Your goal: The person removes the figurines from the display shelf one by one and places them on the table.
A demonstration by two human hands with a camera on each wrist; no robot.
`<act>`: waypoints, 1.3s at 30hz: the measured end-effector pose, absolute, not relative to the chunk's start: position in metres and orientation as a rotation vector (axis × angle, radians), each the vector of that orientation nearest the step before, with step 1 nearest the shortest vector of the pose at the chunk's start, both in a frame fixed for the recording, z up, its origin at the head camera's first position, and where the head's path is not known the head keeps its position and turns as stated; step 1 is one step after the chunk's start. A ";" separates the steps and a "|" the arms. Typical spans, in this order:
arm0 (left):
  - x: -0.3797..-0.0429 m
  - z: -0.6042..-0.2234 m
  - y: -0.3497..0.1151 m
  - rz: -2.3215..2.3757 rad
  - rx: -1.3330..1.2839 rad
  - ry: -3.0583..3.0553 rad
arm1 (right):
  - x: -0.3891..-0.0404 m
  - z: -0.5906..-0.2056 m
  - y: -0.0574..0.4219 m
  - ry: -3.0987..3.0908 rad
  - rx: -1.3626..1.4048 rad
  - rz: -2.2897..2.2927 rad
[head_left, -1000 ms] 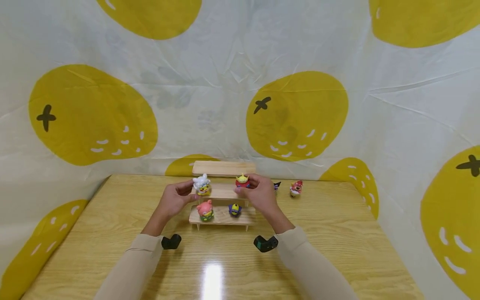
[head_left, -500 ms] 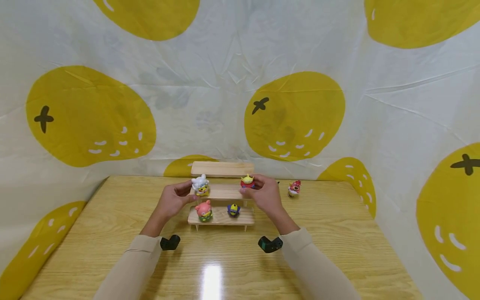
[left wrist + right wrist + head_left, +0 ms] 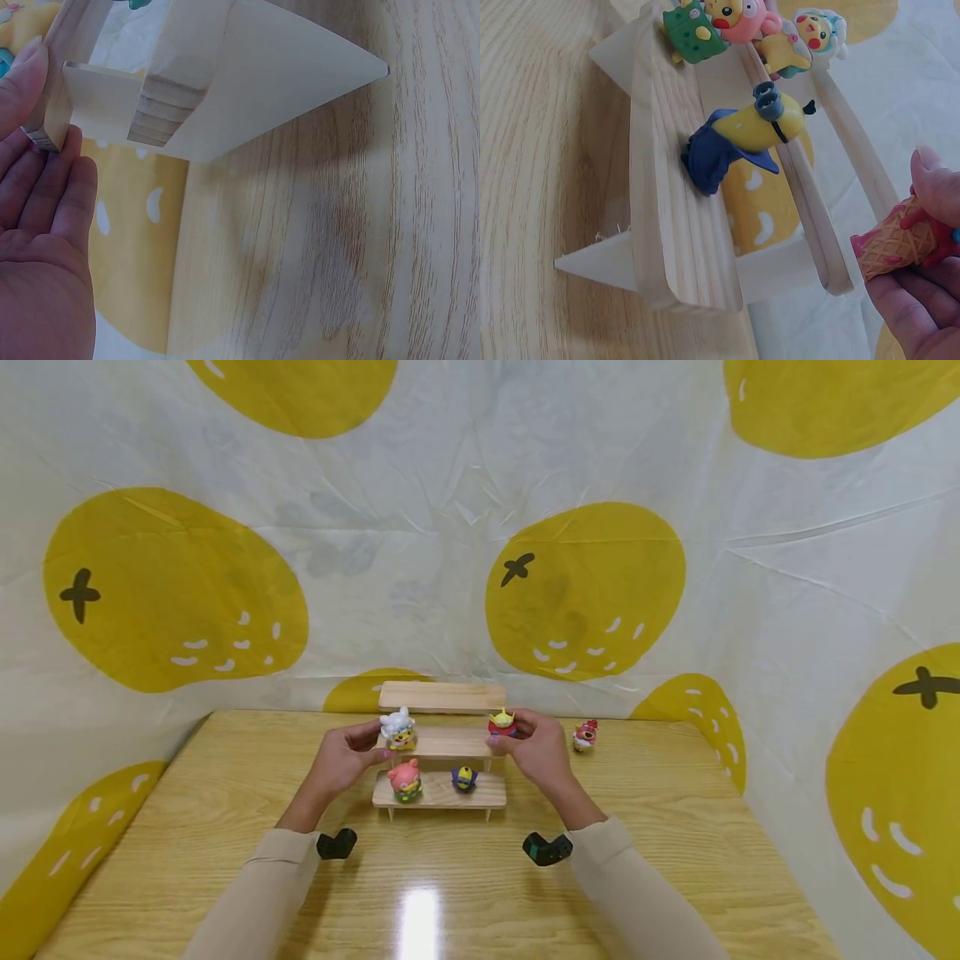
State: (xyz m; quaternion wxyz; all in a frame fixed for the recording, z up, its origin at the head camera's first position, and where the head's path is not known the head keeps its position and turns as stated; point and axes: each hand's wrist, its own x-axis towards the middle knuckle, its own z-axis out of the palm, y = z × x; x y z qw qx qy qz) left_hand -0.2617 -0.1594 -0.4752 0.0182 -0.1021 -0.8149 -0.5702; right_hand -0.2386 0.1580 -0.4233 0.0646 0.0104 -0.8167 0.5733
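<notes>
A three-tier wooden display stand (image 3: pixel 480 792) stands on the table. My left hand (image 3: pixel 341 762) grips the left end of its middle shelf, thumb above and fingers beneath in the left wrist view, next to a Pikachu figurine in a white hood (image 3: pixel 397 729). My right hand (image 3: pixel 538 746) pinches an alien figurine (image 3: pixel 502 723) with a yellow head at the middle shelf's right end. In the right wrist view its waffle-cone base (image 3: pixel 900 244) shows between thumb and fingers, apart from the shelf. On the bottom shelf stand a pink-hooded Pikachu figurine (image 3: pixel 406 781) and a caped Minion figurine (image 3: pixel 464 779).
A pink bear figurine with a red hat (image 3: pixel 585 737) stands on the table to the right of the stand. Behind the table hangs a white cloth (image 3: pixel 420 568) with large yellow fruit prints. The top shelf (image 3: pixel 442 695) is nearest the cloth.
My right hand has moved right with the alien figurine, toward the shelf's end. It now hides a dark figurine seen behind it earlier. The left hand keeps its place at the stand.
</notes>
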 end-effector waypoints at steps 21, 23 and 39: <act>-0.260 -0.474 -0.159 -1.752 -0.340 -2.533 | -0.235 -0.423 0.176 -2.469 0.043 1.707; -0.259 -0.474 -0.159 -1.748 -0.336 -2.538 | -0.234 -0.423 0.178 -2.477 0.037 1.701; -0.259 -0.473 -0.160 -1.781 -0.334 -2.525 | -0.232 -0.425 0.188 -2.476 -0.016 1.697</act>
